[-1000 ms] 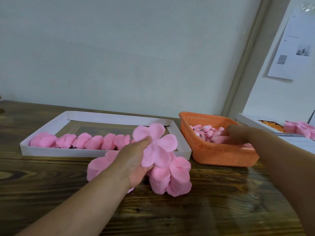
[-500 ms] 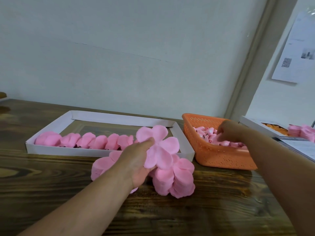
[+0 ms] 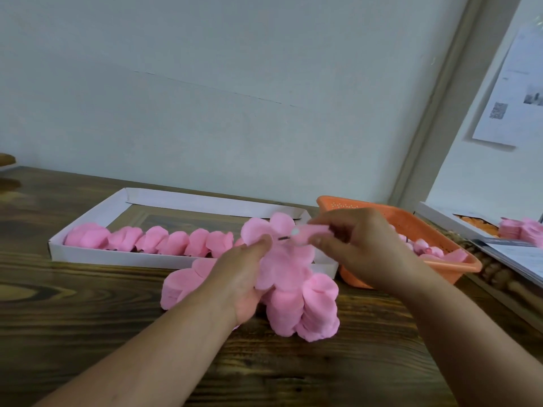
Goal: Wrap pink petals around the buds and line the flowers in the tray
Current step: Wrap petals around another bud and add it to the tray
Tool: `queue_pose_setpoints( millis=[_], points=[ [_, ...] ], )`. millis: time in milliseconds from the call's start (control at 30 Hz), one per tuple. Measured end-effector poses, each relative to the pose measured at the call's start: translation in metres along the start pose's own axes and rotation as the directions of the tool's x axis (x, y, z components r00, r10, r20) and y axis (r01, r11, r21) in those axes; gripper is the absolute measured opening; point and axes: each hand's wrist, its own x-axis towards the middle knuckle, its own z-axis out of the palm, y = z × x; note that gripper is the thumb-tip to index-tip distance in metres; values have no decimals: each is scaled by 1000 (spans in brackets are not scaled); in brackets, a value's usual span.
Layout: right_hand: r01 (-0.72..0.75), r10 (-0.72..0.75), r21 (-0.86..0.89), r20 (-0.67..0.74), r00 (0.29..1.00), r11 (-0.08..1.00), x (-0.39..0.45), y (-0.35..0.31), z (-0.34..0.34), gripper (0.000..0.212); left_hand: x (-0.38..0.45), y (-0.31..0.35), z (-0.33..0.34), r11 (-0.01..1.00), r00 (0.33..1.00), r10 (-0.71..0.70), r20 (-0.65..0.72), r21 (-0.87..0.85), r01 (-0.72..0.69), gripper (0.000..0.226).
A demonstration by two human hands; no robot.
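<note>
Petal stack [image 3: 305, 312]: near the worktop's middle, loose thin sheets, soft and light.
Left hand [image 3: 244, 271]: thumb and fingers pinch one petal sheet [image 3: 282, 259] near its centre; it looks flimsy and likely creases easily.
Right hand [image 3: 355, 245]: fingers pinch a bud [image 3: 311, 232] with a thin stem, best held by the bud's body.
Tray [image 3: 117, 257]: along the far edge, a row of flowers [image 3: 152, 239] inside.
Basket [image 3: 417, 227]: right of the tray.
Change: the right hand has left the basket and brought a bud to the petal.

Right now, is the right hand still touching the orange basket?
Apart. The head view shows the right hand raised clear of the orange basket, pinching a bud against the petal sheet.
</note>
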Motion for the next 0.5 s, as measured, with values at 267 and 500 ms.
queue_pose_setpoints(
  millis=[267, 500],
  points=[
    [54, -58, -285, -7, 998, 957, -4, -3, 17, 12, -6, 1, 1, 999, 996, -16, 86, -30, 18, 25],
    [78, -105, -343, -61, 993, 936, -4, -5, 21, 11, -9, 2, 4, 999, 994, -19, 112, -35, 23, 28]
  ],
)
